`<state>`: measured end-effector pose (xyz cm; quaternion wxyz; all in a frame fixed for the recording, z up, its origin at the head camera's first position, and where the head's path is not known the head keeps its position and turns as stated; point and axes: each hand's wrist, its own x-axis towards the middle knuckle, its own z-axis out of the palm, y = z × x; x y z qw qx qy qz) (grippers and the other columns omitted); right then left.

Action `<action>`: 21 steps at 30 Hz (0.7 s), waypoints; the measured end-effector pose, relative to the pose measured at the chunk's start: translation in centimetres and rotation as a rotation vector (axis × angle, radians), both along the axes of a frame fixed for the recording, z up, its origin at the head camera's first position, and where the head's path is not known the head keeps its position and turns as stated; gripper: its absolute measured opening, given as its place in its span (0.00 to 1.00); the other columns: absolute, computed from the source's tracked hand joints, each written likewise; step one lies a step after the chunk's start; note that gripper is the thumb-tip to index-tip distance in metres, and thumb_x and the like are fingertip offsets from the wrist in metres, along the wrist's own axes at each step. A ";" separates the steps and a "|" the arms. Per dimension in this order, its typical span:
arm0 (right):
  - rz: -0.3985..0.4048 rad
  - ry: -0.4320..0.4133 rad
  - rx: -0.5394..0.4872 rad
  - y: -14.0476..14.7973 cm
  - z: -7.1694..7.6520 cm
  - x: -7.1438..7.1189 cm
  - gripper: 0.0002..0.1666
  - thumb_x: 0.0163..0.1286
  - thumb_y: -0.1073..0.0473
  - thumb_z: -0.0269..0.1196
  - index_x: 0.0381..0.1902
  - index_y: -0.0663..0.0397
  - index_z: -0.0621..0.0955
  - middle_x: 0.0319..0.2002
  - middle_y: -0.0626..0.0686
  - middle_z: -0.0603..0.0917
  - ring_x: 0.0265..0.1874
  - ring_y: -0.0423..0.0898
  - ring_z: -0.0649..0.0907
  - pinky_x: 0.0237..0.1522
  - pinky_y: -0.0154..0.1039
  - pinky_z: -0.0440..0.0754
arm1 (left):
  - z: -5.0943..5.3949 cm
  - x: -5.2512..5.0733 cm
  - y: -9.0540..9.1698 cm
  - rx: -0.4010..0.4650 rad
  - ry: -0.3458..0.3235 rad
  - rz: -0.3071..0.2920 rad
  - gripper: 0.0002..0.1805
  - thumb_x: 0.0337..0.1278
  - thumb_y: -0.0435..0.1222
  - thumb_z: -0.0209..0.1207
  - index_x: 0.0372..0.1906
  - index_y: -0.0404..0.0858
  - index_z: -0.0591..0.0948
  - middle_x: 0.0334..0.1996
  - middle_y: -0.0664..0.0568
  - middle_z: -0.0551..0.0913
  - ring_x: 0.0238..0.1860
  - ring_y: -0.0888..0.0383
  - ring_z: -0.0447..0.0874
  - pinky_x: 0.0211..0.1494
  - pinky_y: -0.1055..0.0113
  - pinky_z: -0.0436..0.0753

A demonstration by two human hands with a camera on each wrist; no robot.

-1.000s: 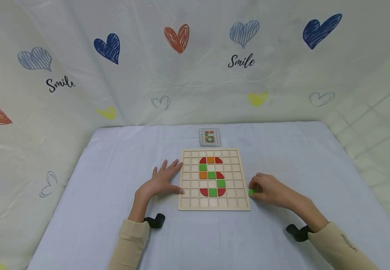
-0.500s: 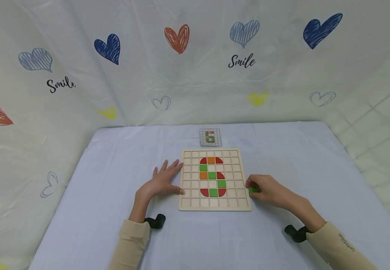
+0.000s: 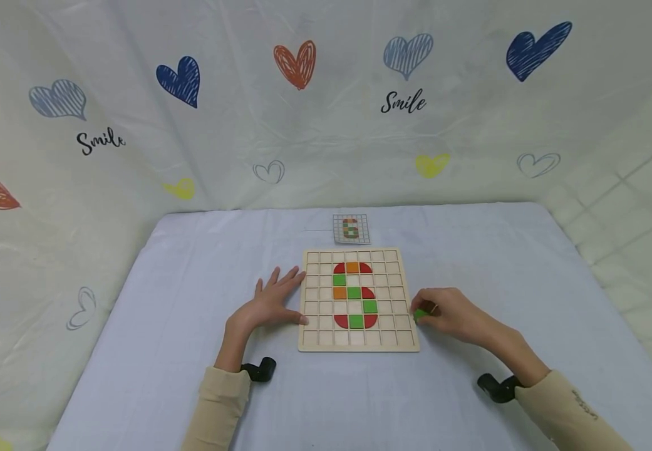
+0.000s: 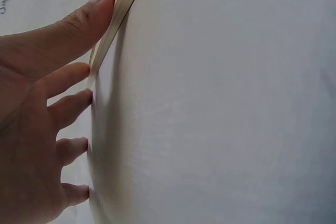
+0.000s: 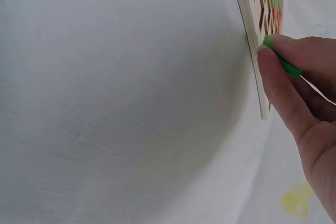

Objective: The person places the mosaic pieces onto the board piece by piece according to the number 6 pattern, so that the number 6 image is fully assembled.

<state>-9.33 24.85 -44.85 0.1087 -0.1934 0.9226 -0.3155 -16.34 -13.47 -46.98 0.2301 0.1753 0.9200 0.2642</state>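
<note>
A square wooden grid board (image 3: 317,341) lies on the table, with red, orange and green tiles set in its middle cells in an S-like figure. My left hand (image 3: 266,304) rests at the board's left edge, fingers spread, thumb touching the rim; the left wrist view shows the thumb on the wooden edge (image 4: 123,6). Just beside the board's right edge my right hand (image 3: 452,314) pinches a green tile (image 3: 420,314) between thumb and fingers. The right wrist view shows this green tile (image 5: 289,66) held at a slant near the rim. Fingers hide part of it.
Behind the board lies a small pattern card (image 3: 351,229) with a similar coloured figure on a grid. A white cloth (image 3: 359,401) covers the table. A pale curtain (image 3: 348,138) printed with hearts hangs at the back and sides.
My right hand has shifted slightly left towards the board's edge, and the green tile has turned between its fingers. My left hand and the tiles on the board have stayed put.
</note>
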 end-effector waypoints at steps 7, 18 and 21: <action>0.003 0.017 -0.054 0.0 0.0 -0.2 0.12 0.61 0.70 0.73 0.42 0.57 0.86 0.39 0.47 0.88 0.37 0.40 0.85 0.42 0.37 0.88 | -0.1 0.0 -0.1 0.009 0.002 0.002 0.57 0.51 0.49 0.76 0.83 0.49 0.57 0.84 0.52 0.49 0.84 0.42 0.29 0.80 0.33 0.30; -0.036 -0.030 -0.099 -0.7 -0.5 -0.9 0.13 0.63 0.70 0.70 0.45 0.56 0.86 0.42 0.48 0.88 0.40 0.43 0.85 0.47 0.40 0.89 | -0.1 0.0 0.0 -0.001 0.000 0.008 0.57 0.50 0.49 0.77 0.83 0.49 0.57 0.84 0.53 0.49 0.84 0.43 0.28 0.80 0.33 0.30; -0.050 -0.044 -0.126 -1.0 -0.6 -1.2 0.15 0.63 0.70 0.70 0.48 0.57 0.86 0.44 0.49 0.88 0.42 0.43 0.85 0.49 0.40 0.89 | -0.1 0.0 0.0 -0.002 -0.002 0.009 0.57 0.50 0.49 0.77 0.83 0.49 0.57 0.84 0.53 0.49 0.84 0.43 0.28 0.80 0.33 0.29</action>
